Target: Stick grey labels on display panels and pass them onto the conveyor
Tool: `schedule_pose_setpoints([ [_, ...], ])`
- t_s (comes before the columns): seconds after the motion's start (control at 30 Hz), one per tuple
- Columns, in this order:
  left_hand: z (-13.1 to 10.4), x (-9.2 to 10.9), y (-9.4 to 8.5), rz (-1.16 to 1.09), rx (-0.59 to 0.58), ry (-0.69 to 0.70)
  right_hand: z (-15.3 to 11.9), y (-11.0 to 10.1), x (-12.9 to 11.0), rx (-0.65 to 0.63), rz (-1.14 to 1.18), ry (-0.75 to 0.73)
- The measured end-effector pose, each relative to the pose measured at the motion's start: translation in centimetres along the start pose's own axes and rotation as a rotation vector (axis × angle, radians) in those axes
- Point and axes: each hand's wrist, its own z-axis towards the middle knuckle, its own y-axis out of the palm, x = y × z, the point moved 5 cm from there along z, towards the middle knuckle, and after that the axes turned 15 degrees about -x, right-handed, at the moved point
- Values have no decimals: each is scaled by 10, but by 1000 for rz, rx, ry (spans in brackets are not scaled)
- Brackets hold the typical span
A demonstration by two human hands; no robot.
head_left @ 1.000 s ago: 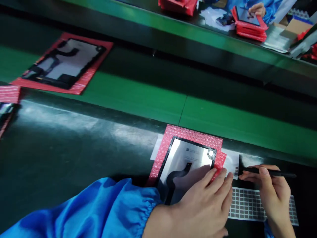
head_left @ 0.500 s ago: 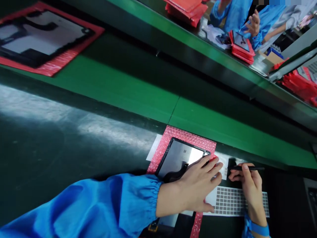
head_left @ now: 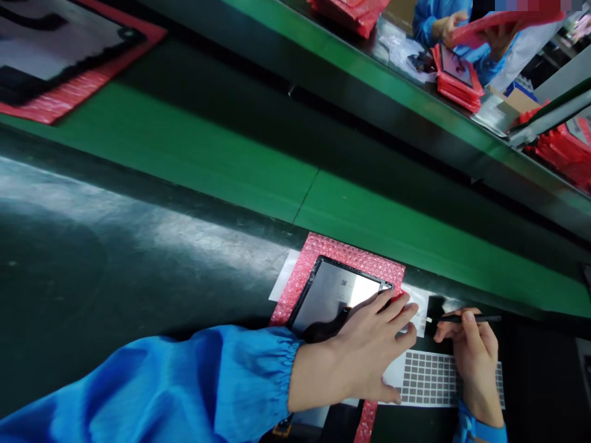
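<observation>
My left hand (head_left: pixel 369 347) lies spread and open over a display panel (head_left: pixel 318 295), its fingertips at the panel's right edge. The panel rests back side up on a red bubble-wrap bag (head_left: pixel 355 251); a dark flex cable is partly under my hand. My right hand (head_left: pixel 475 347) is closed around a slim black pen-shaped tool (head_left: pixel 484 318). A tiny white piece (head_left: pixel 429 320) shows at the tool's left tip. Under and beside that hand is a white sheet with rows of small grey squares (head_left: pixel 429 378). Another white paper (head_left: pixel 419 307) lies between the bag and the tool.
A green conveyor belt (head_left: pixel 221 160) runs beyond the work table (head_left: pixel 115 277). It carries another panel on a red bag (head_left: pixel 87 89) at the left. Across it, a co-worker's hands (head_left: pixel 450 27) hold a red bag, near a stack of red bags (head_left: pixel 459 86).
The belt's seam and the panel on it have shifted left. My right hand moved slightly right, and a white piece now shows at the tool's tip. The co-worker now holds up a red bag.
</observation>
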Motion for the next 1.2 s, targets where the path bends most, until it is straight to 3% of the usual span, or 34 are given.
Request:
schedule_pose_setpoints([
  [0.13, -10, 9, -13, 43, 43, -11, -6, 14, -21, 47, 8, -57],
  [0.23, -35, 30, -16, 138, 156, 19, -12, 48, -40, 5, -21, -74],
  [0.33, -71, 43, -9, 164, 260, 15, -18, 91, -49, -38, -47, -79],
  [0.5, -118, 21, 5, 164, 66, -75, -22, 166, -38, -139, -99, -26],
  [0.63, -126, 2, 4, 191, 90, -120, -18, 203, -30, -102, -156, 64],
  [0.87, -122, 2, 14, 181, 99, -102, -12, 207, -11, -176, -128, 158],
  [1.1, -120, 0, 17, 136, 86, -52, -21, 207, -9, -94, -187, 252],
  [1.2, -118, -2, 17, 97, 84, -52, -21, 203, -7, -123, -198, 249],
])
